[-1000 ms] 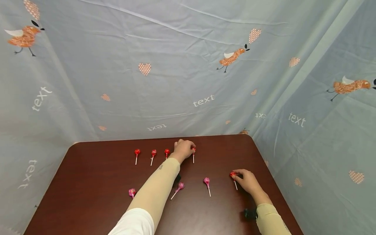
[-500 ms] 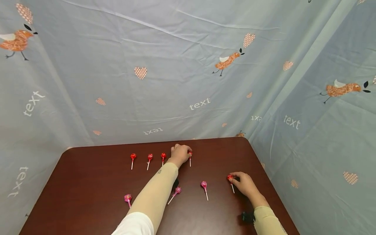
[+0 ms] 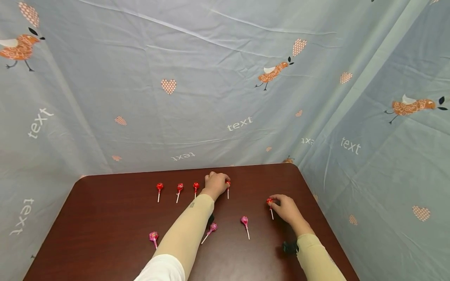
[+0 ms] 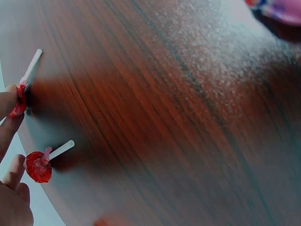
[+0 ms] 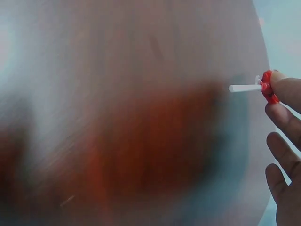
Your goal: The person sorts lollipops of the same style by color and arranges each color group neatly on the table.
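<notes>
At the far side of the table, my left hand [image 3: 216, 184] pinches the head of a red lollipop [image 4: 19, 102] between thumb and finger; its white stick points toward me. Near this hand's other fingers lies a second red lollipop [image 4: 39, 166] in the left wrist view. My right hand [image 3: 286, 208], further right and nearer, grips another red lollipop [image 5: 269, 89] by its wrapped head with thumb and index finger. The stick sticks out freely, and the remaining fingers are spread apart. In the right wrist view the tabletop behind this lollipop is blurred.
Left of my left hand, red lollipops [image 3: 159, 186] lie in a row along the far side. Nearer are pink lollipops, one in the middle [image 3: 244, 220], one beside my left forearm [image 3: 213, 226] and one farther left [image 3: 153, 236]. A patterned curtain [image 3: 211, 97] rises behind the brown table [image 3: 105, 218].
My right hand has moved away from me and leftward with its red lollipop, closer to the back row. The left hand keeps its hold in the same place. The head view has shifted slightly.
</notes>
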A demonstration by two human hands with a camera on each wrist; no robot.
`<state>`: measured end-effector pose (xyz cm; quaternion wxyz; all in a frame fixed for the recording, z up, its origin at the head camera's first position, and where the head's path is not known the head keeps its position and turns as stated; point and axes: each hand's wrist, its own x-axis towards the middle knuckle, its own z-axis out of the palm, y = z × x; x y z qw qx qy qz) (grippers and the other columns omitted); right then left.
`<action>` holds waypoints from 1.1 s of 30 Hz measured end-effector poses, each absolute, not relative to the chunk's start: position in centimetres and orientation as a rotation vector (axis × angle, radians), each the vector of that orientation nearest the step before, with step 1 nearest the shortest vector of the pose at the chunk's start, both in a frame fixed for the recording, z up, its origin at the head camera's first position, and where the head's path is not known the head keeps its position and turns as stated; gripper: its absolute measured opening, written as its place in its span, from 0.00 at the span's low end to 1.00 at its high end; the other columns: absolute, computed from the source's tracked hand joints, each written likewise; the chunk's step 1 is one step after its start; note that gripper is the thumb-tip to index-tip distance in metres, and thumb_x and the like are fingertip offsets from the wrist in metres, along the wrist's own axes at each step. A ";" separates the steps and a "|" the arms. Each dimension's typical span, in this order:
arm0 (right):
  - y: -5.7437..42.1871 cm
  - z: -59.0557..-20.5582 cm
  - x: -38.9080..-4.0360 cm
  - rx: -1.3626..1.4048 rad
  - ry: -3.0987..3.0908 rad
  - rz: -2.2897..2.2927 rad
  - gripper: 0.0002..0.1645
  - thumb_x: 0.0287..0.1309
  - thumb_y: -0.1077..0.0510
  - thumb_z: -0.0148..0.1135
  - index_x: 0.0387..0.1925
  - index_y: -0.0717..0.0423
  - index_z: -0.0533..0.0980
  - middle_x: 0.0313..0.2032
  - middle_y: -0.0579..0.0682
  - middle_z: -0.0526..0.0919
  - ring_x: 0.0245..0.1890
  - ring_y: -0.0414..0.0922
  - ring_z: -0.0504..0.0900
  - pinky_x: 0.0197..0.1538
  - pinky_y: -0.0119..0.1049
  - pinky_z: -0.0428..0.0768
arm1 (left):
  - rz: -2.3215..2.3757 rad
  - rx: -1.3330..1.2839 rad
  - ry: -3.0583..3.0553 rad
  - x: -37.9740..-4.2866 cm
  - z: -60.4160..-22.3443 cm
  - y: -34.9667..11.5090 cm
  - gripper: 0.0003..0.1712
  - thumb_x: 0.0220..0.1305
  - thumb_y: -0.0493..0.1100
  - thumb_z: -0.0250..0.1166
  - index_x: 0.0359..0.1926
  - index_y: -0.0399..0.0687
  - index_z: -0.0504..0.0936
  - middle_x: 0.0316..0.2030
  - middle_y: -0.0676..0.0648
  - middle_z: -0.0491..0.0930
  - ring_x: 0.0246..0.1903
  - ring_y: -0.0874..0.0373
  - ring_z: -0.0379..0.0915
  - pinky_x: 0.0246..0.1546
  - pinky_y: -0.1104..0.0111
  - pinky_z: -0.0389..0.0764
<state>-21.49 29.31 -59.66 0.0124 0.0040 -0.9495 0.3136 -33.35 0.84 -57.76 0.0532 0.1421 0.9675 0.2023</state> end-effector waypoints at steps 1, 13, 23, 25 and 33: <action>29.0 -59.4 -22.1 0.020 -2.957 0.970 0.15 0.60 0.54 0.70 0.47 0.55 0.84 0.42 0.47 0.85 0.45 0.48 0.82 0.52 0.50 0.77 | 0.607 0.428 2.947 -33.5 -57.9 0.9 0.10 0.63 0.48 0.70 0.46 0.58 0.88 0.44 0.54 0.84 0.52 0.45 0.67 0.52 0.51 0.61; 25.5 -56.6 -27.9 0.066 -2.942 0.970 0.17 0.63 0.55 0.67 0.52 0.57 0.82 0.44 0.50 0.85 0.44 0.48 0.83 0.48 0.47 0.80 | 0.557 0.423 2.968 -33.8 -58.0 1.0 0.08 0.63 0.49 0.70 0.43 0.60 0.88 0.42 0.56 0.84 0.53 0.45 0.67 0.52 0.50 0.61; 23.6 -56.7 -29.9 0.064 -3.027 0.940 0.18 0.64 0.54 0.66 0.53 0.55 0.81 0.42 0.48 0.85 0.44 0.47 0.82 0.50 0.48 0.78 | 0.543 0.432 2.972 -32.9 -58.8 0.9 0.07 0.61 0.50 0.71 0.42 0.61 0.88 0.39 0.57 0.84 0.51 0.47 0.67 0.50 0.51 0.62; 23.3 -56.8 -30.3 0.059 -3.039 0.907 0.17 0.64 0.54 0.67 0.53 0.54 0.81 0.42 0.47 0.85 0.44 0.48 0.82 0.51 0.51 0.76 | 0.543 0.432 2.987 -33.0 -58.9 1.0 0.08 0.61 0.50 0.71 0.42 0.61 0.89 0.40 0.57 0.85 0.51 0.47 0.67 0.51 0.51 0.62; 22.1 -57.1 -30.9 0.024 -3.089 0.893 0.15 0.63 0.53 0.67 0.50 0.53 0.83 0.39 0.46 0.85 0.43 0.49 0.82 0.53 0.59 0.71 | 0.537 0.415 3.000 -33.2 -58.4 1.0 0.10 0.62 0.50 0.71 0.45 0.61 0.88 0.42 0.56 0.85 0.52 0.47 0.68 0.51 0.51 0.62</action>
